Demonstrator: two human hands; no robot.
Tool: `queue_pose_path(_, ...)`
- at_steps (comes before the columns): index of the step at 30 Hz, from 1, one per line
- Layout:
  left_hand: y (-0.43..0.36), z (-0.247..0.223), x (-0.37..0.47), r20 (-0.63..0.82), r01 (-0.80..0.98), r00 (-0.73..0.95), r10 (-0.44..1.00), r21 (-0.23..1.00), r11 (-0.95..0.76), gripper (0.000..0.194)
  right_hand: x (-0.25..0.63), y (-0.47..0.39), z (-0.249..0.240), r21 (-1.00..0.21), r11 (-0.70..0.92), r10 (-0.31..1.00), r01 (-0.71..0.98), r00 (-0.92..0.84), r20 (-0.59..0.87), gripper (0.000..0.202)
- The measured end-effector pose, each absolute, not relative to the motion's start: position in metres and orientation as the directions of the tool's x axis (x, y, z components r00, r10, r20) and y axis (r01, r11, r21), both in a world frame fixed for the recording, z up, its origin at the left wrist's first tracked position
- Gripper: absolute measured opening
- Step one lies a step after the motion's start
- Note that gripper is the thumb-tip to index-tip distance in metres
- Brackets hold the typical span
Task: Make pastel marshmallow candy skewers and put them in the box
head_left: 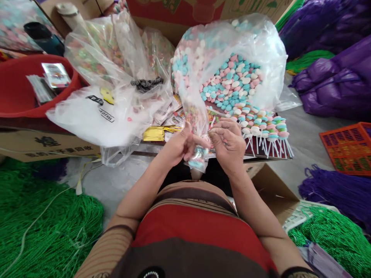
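Note:
My left hand (187, 144) is closed around a small clear bag (198, 157) with blue and pink candies inside, near the table's front edge. Beside it my right hand (226, 141) pinches at the bag's gathered top, where a white stick shows; the fingertips hide the exact grip. Gold twist ties (153, 133) lie left of my hands. Skewered candies on white sticks (269, 127) sit to the right. Behind them a large clear bag lies open, full of pink, blue and white candies (234, 81).
A red basin (17, 65) with packets stands at the left, near a white plastic bag (116, 116). Cardboard stands behind the candies. Green strands (43, 220), an orange crate (348, 148) and purple bundles (339, 81) lie around the table.

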State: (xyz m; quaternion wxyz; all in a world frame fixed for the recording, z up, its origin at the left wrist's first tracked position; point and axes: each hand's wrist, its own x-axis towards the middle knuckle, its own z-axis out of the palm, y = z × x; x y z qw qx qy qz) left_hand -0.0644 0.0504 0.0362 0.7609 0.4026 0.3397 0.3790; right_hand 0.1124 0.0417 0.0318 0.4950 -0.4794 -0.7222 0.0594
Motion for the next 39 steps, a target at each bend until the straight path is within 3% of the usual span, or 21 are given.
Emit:
queue_pose_path(3, 0.043, 0.019, -0.054, -0.251, -0.184, 0.561, 0.789, 0.891, 0.415, 0.078, 0.115, 0.04, 0.035, -0.545, 0.521, 0.751, 0.657, -0.049, 0.659, 0.011)
queue_pose_path(6, 0.042, 0.007, -0.04, -0.277, -0.314, 0.526, 0.804, 0.815, 0.487, 0.072, 0.114, 0.029, 0.03, -0.557, 0.53, 0.752, 0.639, -0.052, 0.657, 0.009)
queue_pose_path(9, 0.041, 0.006, -0.03, -0.224, -0.49, 0.426, 0.877, 0.758, 0.431, 0.049, 0.116, 0.018, 0.015, -0.661, 0.513, 0.791, 0.548, -0.003, 0.611, 0.008)
queue_pose_path(11, 0.037, 0.007, -0.028, -0.149, -0.518, 0.381, 0.912, 0.783, 0.344, 0.035, 0.123, 0.012, 0.004, -0.815, 0.428, 0.865, 0.391, 0.086, 0.495, 0.009)
queue_pose_path(13, 0.032, 0.009, -0.029, -0.03, -0.432, 0.437, 0.899, 0.87, 0.239, 0.028, 0.134, 0.006, -0.002, -0.955, 0.265, 0.947, 0.133, 0.149, 0.284, 0.016)
queue_pose_path(15, 0.028, 0.009, -0.031, 0.115, -0.294, 0.579, 0.807, 0.953, 0.075, 0.022, 0.148, -0.002, -0.005, -0.994, 0.053, 0.994, -0.093, 0.099, 0.043, 0.024)
queue_pose_path(17, 0.025, 0.009, -0.03, 0.216, -0.16, 0.713, 0.667, 0.976, -0.145, 0.024, 0.163, -0.011, -0.004, -0.978, -0.124, 0.992, -0.167, -0.008, -0.125, 0.028)
queue_pose_path(19, 0.024, 0.007, -0.025, 0.241, -0.007, 0.792, 0.561, 0.922, -0.387, 0.032, 0.178, -0.022, -0.005, -0.974, -0.193, 0.98, -0.116, -0.071, -0.185, 0.029)
queue_pose_path(22, 0.022, 0.001, -0.013, 0.181, 0.197, 0.882, 0.435, 0.696, -0.691, 0.038, 0.197, -0.037, -0.008, -0.985, -0.128, 0.988, 0.112, -0.078, -0.137, 0.03)
queue_pose_path(25, 0.017, -0.007, -0.002, 0.131, 0.239, 0.927, 0.352, 0.517, -0.822, 0.044, 0.222, -0.051, -0.011, -0.923, -0.051, 0.996, 0.382, -0.053, -0.077, 0.03)
queue_pose_path(30, 0.018, -0.017, -0.006, 0.155, 0.284, 0.888, 0.433, 0.556, -0.781, 0.044, 0.302, -0.081, -0.015, -0.698, -0.098, 0.993, 0.709, 0.121, -0.017, 0.031)
queue_pose_path(36, 0.03, -0.022, -0.022, 0.235, 0.338, 0.747, 0.622, 0.671, -0.66, 0.037, 0.395, -0.108, -0.039, -0.211, -0.147, 0.989, 0.967, 0.14, -0.048, 0.048)
queue_pose_path(39, 0.037, -0.021, -0.029, 0.273, 0.341, 0.69, 0.67, 0.693, -0.635, 0.035, 0.398, -0.105, -0.049, -0.175, -0.097, 0.993, 0.98, 0.107, 0.048, 0.047)
